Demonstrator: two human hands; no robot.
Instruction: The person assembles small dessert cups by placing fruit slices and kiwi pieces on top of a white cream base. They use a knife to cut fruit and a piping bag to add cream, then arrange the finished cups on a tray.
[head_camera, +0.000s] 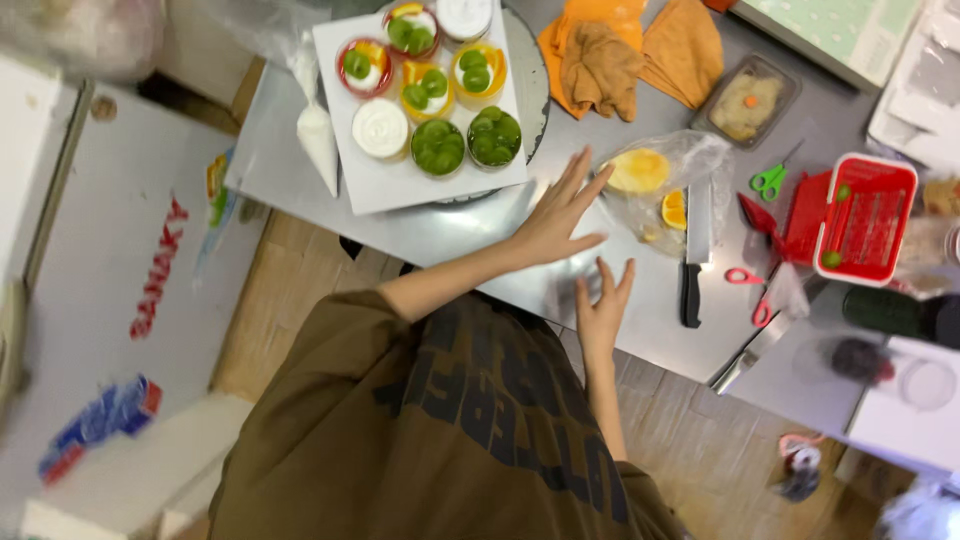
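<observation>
two hands spread empty on steel table (440, 235) | left hand (560, 215) by fruit bag (655, 180) | right hand (602, 310) near knife (695, 250)

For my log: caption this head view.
Left hand and right hand spread over steel table, near fruit-topped dessert cups and knife.

On the surface (450, 235) a tray (380, 185) bearing filled cups (438, 147) lies left of the two hands, with a piping bag (318, 135) at its left edge. Right of the hands lie a bag of fruit (655, 180), then a knife (694, 250), scissors (770, 180) and a box (868, 218). Cloths (625, 55) lie behind the fruit.
</observation>
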